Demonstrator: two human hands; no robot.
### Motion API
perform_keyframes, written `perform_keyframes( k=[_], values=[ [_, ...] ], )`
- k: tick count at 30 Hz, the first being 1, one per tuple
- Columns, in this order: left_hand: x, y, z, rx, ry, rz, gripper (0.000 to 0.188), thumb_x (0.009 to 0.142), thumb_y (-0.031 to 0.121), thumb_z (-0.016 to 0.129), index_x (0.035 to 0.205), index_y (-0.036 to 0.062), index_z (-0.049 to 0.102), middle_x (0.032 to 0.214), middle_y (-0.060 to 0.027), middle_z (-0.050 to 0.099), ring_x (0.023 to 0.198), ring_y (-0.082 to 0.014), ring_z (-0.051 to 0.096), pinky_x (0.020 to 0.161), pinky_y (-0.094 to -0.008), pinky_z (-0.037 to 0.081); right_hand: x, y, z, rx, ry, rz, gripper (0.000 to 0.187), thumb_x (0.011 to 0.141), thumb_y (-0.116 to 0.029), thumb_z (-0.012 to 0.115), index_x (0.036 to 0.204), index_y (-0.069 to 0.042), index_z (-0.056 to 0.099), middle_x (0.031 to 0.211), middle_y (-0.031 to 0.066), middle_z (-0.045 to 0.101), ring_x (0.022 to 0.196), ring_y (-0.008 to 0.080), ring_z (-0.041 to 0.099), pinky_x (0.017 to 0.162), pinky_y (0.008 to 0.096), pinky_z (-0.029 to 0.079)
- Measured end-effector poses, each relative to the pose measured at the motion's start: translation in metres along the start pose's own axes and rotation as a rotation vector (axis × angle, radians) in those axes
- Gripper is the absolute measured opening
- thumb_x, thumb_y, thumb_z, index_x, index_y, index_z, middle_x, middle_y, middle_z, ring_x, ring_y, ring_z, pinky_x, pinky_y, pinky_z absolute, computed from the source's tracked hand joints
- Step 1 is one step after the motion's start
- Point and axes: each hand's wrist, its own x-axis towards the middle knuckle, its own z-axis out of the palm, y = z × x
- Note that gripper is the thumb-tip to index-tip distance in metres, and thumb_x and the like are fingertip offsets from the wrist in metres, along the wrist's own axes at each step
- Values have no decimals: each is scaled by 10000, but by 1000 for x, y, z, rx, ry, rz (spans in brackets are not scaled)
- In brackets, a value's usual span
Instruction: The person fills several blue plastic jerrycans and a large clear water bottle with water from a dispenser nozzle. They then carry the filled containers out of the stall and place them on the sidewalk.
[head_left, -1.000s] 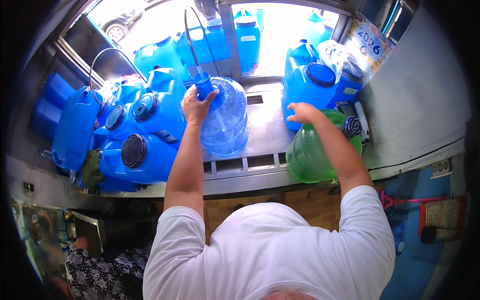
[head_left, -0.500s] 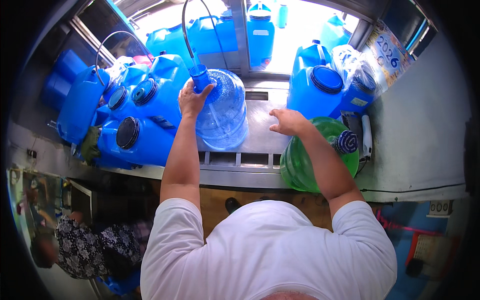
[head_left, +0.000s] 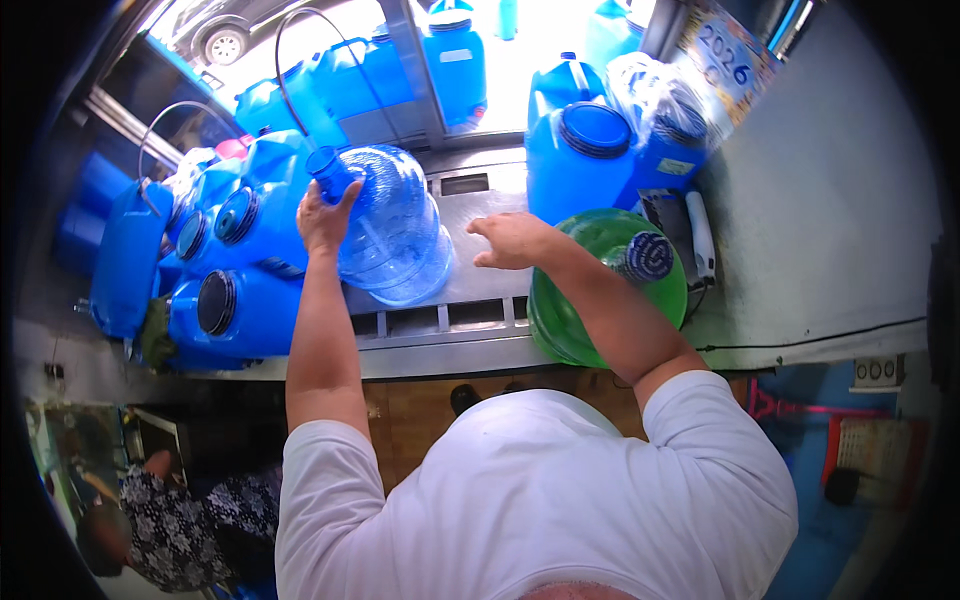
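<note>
A clear blue round water jug [head_left: 395, 235] stands on the metal counter, its neck leaning toward the left in the picture. My left hand [head_left: 325, 215] is wrapped round that neck, thumb on one side and fingers on the other. A thin curved hose [head_left: 281, 75] comes down to the jug's mouth; its end is hard to make out. My right hand [head_left: 510, 240] hovers over the counter, fingers apart and holding nothing. Below my right forearm is a green round water jug [head_left: 570, 310] with a patterned blue-and-white cap [head_left: 648, 257].
Several blue jerrycans [head_left: 240, 320] crowd the left side. Another blue jerrycan [head_left: 560, 170] with a lid stands at the back right, beside clear plastic bags [head_left: 640, 90]. A slotted metal counter [head_left: 475, 225] runs across. A person in a patterned top [head_left: 170, 515] is at lower left.
The whole view has shifted, so the counter items sit farther left. My left hand keeps its hold on the jug's neck, and the jug appears to lean slightly more leftward. My right hand remains open.
</note>
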Motion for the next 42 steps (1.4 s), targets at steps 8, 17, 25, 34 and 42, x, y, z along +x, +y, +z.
perform_keyframes(
  k=[8, 17, 25, 34, 42],
  values=[
    [1, 0, -3, -37, -83, -31, 820, 715, 730, 722, 1141, 33, 648, 1089, -187, 699, 1051, -389, 647, 938, -484, 488, 2, -10, 8, -23, -34, -9, 616, 873, -404, 681, 1382, -90, 535, 1296, 188, 626, 1227, 349, 578, 1025, 445, 469],
    [-1, -3, 1, -24, -81, -37, 857, 719, 774, 681, 1159, 40, 646, 1140, -189, 685, 1105, -384, 622, 976, -483, 463, 3, -11, 15, 107, -165, -92, 675, 871, -423, 692, 1426, -92, 499, 1296, 212, 623, 1219, 386, 577, 1025, 452, 459],
    [2, -9, 8, 7, -70, -36, 927, 718, 784, 673, 1178, -20, 636, 1133, -216, 683, 1092, -397, 623, 979, -472, 461, 12, -1, 19, 142, -134, -130, 653, 869, -434, 701, 1394, -90, 520, 1268, 218, 637, 1202, 390, 589, 1018, 456, 459],
    [-3, 7, -9, -21, -50, -46, 783, 711, 698, 746, 1135, 46, 652, 1072, -177, 686, 1051, -362, 632, 952, -464, 470, 8, -5, 6, 172, -169, -67, 655, 886, -444, 680, 1414, -94, 512, 1356, 198, 593, 1252, 368, 560, 1048, 443, 446],
    [-4, 9, -11, 6, -91, -71, 804, 720, 721, 717, 1155, 50, 645, 1100, -167, 684, 1084, -350, 622, 997, -451, 448, 4, -10, -1, 154, -180, -61, 664, 900, -441, 664, 1445, -114, 471, 1370, 191, 585, 1270, 359, 548, 1062, 435, 437]
  ],
)
